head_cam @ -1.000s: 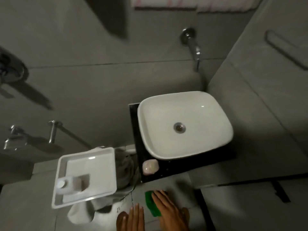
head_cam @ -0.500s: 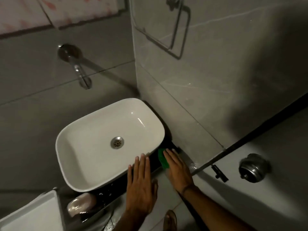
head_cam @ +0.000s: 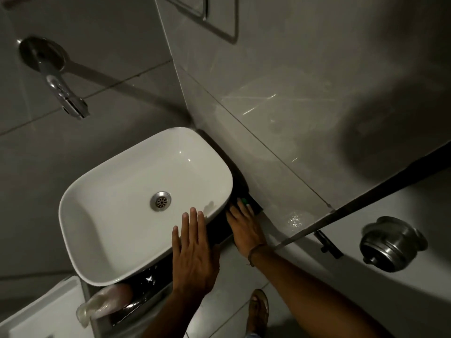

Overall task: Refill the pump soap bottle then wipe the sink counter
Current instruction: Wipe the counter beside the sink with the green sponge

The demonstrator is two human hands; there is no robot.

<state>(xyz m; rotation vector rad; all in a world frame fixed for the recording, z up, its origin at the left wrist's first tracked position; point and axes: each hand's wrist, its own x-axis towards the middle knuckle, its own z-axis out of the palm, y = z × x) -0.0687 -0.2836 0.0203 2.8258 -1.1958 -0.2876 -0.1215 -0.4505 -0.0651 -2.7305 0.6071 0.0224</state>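
Beside white basin [head_cam: 117, 206], right hand [head_cam: 245, 226] on black counter [head_cam: 220, 230]

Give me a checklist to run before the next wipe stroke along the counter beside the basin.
1. Right hand on green cloth: ok.
2. Cloth flat on black counter: cannot tell, mostly hidden.
3. Left hand braced at basin rim, fingers spread: ok.
4. Strip between basin and wall free of objects ahead: ok.
5. Soap off the cloth's path: ok.
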